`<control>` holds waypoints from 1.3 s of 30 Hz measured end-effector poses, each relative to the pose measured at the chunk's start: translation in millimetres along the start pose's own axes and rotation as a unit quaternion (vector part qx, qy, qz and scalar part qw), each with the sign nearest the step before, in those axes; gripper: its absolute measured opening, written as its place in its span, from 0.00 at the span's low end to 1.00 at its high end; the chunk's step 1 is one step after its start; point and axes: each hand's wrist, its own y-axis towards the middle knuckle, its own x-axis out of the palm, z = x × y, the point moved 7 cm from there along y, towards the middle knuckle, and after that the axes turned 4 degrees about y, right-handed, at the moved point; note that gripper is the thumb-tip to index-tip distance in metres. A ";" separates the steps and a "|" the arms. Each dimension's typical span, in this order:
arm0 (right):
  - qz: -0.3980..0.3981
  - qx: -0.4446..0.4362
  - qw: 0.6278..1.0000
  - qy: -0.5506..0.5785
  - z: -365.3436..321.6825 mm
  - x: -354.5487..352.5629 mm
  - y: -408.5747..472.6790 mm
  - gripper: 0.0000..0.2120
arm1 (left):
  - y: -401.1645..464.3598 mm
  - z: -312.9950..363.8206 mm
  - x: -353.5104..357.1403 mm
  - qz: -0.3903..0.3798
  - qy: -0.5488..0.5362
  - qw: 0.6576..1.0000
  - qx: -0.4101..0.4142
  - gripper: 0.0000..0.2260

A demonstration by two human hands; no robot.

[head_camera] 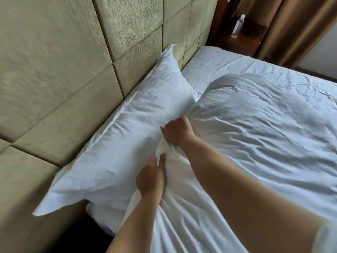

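1. Two hands meet on one bunch of white cloth. The left hand [150, 177] and the right hand [176, 132] both grip the gathered top edge of the duvet [255, 125].
2. The left hand's fingers are curled round the twisted bunch from the near side, and cloth bulges out just past its fingertips.
3. The right hand is a closed fist on the same bunch, a little farther up the bed. The two hands are near each other but not touching, with a knot of cloth between them.
4. Both bare forearms come in from the lower right, and the right one lies over the duvet.
5. From the grip the duvet spreads to the right and toward the near edge, wrinkled and covering most of the bed. Its far top part is puffed up in a rounded hump.
6. A white pillow [136, 121] lies just left of the hands and touches the bunched cloth. Its long side runs along the headboard [54, 70], and its flanged corners stick out at both ends.
7. The headboard is padded in beige-green square panels and fills the left of the view.
8. Beyond the hump, a strip of white sheet [209, 61] shows bare at the head of the bed.
9. At the far top, a clear bottle [237, 26] with a white cap stands on a dark wooden nightstand [253, 36]. A brown curtain [284, 24] hangs just to its right.
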 end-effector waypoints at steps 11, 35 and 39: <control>-0.015 0.005 0.980 0.201 -8.5 42.0 -17.3 0.23 | 24.5 -14.3 9.7 0.022 0.108 0.994 0.006 0.19; 0.000 0.007 0.964 0.267 54.5 85.7 -302.6 0.35 | -207.1 46.7 56.4 0.061 0.213 0.974 0.049 0.24; 0.013 0.000 0.963 0.268 53.4 110.9 -350.0 0.39 | -242.9 43.1 77.0 0.091 0.231 0.964 0.092 0.25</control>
